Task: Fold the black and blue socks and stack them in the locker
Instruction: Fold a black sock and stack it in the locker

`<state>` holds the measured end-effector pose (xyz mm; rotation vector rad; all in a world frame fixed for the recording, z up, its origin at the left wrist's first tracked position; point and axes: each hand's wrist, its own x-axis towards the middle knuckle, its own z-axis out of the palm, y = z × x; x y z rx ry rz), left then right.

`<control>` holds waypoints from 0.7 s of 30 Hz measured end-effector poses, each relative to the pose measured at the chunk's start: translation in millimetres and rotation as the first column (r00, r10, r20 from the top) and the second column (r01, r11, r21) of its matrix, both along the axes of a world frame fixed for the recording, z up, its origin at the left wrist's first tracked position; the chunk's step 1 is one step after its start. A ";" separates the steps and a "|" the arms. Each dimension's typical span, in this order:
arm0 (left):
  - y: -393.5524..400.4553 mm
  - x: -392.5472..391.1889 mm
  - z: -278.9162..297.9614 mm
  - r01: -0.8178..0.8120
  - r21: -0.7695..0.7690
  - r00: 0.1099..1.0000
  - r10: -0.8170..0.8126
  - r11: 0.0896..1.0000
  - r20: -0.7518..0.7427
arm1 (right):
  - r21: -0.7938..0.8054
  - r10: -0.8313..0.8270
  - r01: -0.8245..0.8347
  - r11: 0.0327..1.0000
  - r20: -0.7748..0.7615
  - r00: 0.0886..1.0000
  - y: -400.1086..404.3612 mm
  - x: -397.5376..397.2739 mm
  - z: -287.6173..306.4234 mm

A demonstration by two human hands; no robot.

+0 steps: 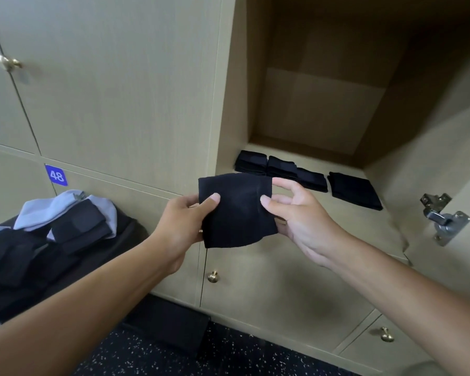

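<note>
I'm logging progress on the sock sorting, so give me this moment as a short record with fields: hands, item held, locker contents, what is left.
left hand: grips the left edge of the folded black sock
right hand: pinches its right edge
held sock position: in front of the open locker, not yet set down
locker contents: folded black socks in a row on the shelf
unfolded pile: black and blue socks at lower left

Four folded sock stacks (304, 173), two hands (242, 215)
</note>
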<state>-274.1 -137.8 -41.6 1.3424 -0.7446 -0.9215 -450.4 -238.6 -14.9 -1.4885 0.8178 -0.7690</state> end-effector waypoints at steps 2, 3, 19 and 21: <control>-1.5 -1.4 -1.1 -0.019 0.004 0.999 0.019 1.000 0.027 | -0.034 0.008 -0.010 0.999 -0.042 0.999 0.8 -0.6 0.9; -2.0 -2.3 -1.0 -0.021 0.007 0.999 0.021 1.000 0.039 | -0.060 0.006 -0.010 0.998 -0.054 0.999 1.1 -0.7 0.9; 3.6 8.8 12.2 0.165 0.037 0.946 -0.169 0.986 0.277 | -0.320 -0.256 0.251 0.914 0.030 0.966 -4.9 1.2 0.0; 5.1 9.2 14.5 0.178 0.037 0.938 -0.181 0.983 0.294 | -0.310 -0.297 0.305 0.900 0.073 0.952 -4.9 1.3 1.1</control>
